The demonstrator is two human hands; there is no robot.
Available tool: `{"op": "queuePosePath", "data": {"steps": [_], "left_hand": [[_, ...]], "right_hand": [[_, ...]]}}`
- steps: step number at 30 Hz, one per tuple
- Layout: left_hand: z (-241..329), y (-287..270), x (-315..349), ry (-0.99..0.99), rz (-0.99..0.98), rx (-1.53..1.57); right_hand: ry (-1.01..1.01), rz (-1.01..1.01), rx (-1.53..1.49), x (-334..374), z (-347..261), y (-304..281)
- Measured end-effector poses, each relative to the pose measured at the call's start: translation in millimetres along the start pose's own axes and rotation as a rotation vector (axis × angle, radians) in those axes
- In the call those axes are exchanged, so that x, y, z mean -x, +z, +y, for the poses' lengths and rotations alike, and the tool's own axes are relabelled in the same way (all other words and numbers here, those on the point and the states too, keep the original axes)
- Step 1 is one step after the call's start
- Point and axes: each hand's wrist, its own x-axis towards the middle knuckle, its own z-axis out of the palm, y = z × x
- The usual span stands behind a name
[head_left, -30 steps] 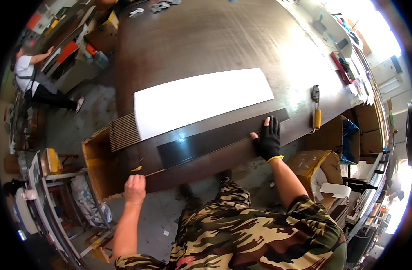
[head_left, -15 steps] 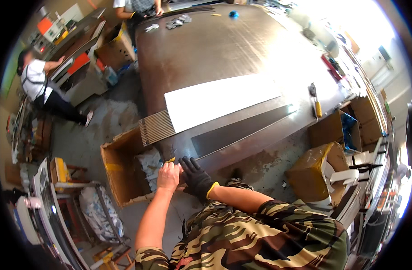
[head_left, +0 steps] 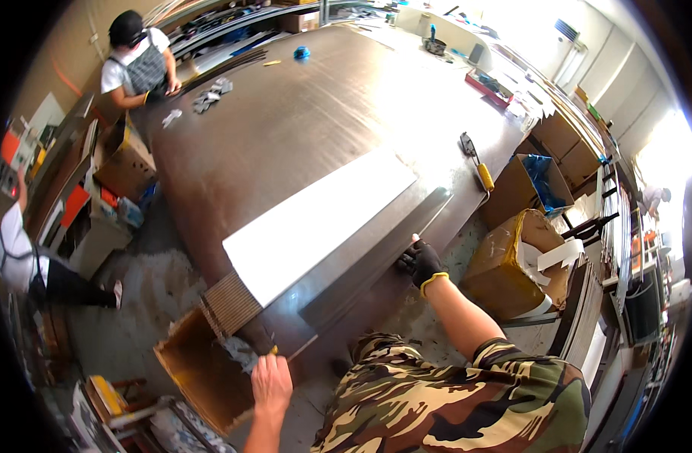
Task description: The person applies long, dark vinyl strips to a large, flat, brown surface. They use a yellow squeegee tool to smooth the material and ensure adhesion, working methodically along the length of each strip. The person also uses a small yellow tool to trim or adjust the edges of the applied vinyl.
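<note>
Strip [head_left: 304, 347], presumably light, flexible, is suitably pinched endwise, seven o'clock, by left hand [head_left: 272, 383]; right hand [head_left: 423, 264], grip indeterminable.

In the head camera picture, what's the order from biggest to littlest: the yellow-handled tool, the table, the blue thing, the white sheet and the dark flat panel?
Largest to smallest, as they look:
1. Table
2. White sheet
3. Dark flat panel
4. Yellow-handled tool
5. Blue thing (it's far away, so its real size is unsure)
</note>
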Motion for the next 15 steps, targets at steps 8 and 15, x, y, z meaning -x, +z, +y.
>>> {"op": "queuePosePath", "data": {"steps": [8,15], "left_hand": [[-109.7,-62.2,-108.0,-0.056,0.222,-0.195],[-272.4,-37.4,-238.4,-0.183,0.338,-0.31]], "right_hand": [[-0.071,-0.438,-0.161,-48.7,-73.5,208.7],[0.134,-0.502,-0.172,-161.0,-40.3,387.2]]}}
